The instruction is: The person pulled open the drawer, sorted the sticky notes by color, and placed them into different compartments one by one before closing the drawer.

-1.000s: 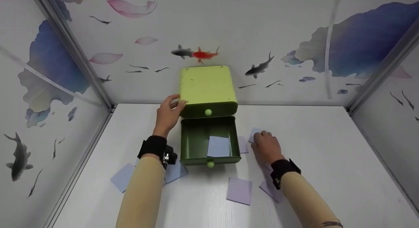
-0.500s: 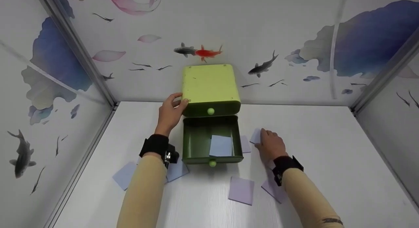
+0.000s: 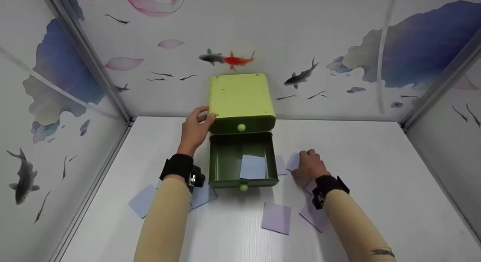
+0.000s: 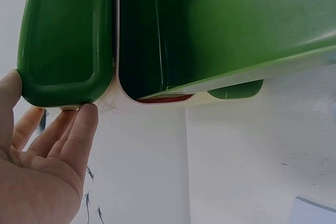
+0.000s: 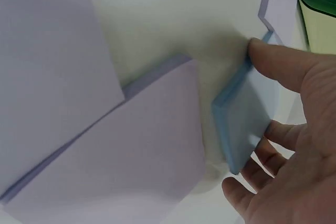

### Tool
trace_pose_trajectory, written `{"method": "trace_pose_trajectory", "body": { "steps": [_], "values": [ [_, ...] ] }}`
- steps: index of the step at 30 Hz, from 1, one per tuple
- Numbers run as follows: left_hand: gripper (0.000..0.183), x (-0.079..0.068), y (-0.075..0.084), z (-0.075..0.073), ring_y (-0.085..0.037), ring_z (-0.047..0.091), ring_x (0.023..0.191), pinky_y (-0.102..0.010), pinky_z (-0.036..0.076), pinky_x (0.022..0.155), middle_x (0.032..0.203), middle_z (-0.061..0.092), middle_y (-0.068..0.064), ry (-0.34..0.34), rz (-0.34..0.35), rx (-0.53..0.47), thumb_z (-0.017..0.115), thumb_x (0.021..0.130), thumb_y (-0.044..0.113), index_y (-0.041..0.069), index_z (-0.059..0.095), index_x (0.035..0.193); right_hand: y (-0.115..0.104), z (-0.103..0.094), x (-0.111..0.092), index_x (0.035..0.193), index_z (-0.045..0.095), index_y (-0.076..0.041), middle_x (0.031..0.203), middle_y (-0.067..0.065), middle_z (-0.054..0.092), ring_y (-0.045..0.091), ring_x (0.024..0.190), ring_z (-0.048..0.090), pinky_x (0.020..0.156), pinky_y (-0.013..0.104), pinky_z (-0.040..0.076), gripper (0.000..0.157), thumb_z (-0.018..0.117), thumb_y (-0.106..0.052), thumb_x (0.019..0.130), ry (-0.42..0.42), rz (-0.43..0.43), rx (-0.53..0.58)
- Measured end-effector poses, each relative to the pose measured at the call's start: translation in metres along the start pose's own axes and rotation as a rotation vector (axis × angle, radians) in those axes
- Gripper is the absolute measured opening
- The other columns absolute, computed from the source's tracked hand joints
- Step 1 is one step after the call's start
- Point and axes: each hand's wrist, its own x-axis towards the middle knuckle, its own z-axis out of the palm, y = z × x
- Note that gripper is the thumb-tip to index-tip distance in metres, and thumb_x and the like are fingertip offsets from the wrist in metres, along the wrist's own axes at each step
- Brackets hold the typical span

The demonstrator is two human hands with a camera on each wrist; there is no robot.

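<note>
A small two-drawer cabinet, yellow-green on top, stands against the back wall. Its upper drawer is in; the lower drawer is pulled out, with a light blue square tile inside at the right. My left hand steadies the cabinet: the thumb is at the front top corner, and fairly straight fingers touch its left side. Right of the drawer, my right hand holds another light blue square tile by its edges, thumb on one side and fingertips on the opposite one.
Purple square tiles lie near the right hand, one beside the drawer, one in front and one by the right forearm. Blue tiles lie around the left forearm. Walls printed with fish surround the white table.
My right hand has shifted slightly at the blue tile, uncovering more of it, and its fingers have drawn in on the edges. The left hand stays at the cabinet. The head view has moved slightly.
</note>
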Motion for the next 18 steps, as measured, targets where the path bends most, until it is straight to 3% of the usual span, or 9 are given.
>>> {"method": "trace_pose_trajectory", "body": {
  "steps": [8,18],
  "values": [
    [0.049,-0.0010,0.0005,0.0002,-0.026,0.050,0.134,-0.044,0.042,0.108,0.142,0.054,-0.014,-0.002,0.009,0.015,0.055,0.098,0.043,0.022,0.048,0.142,0.0016,-0.0018,0.0018,0.134,0.043,0.010,0.129,0.031,0.052,0.047,0.121,0.050,0.102,0.058,0.041,0.079,0.080,-0.029,0.076,0.053,-0.077,-0.071],
    [0.049,-0.0010,0.0012,0.0015,-0.026,0.051,0.133,-0.044,0.044,0.107,0.142,0.054,-0.015,0.004,0.004,-0.008,0.057,0.098,0.041,0.021,0.048,0.142,0.0055,-0.0023,0.0008,0.124,0.053,0.010,0.118,0.028,0.060,0.043,0.111,0.058,0.095,0.055,0.047,0.077,0.087,-0.032,0.071,0.089,-0.058,-0.087]
  ]
}}
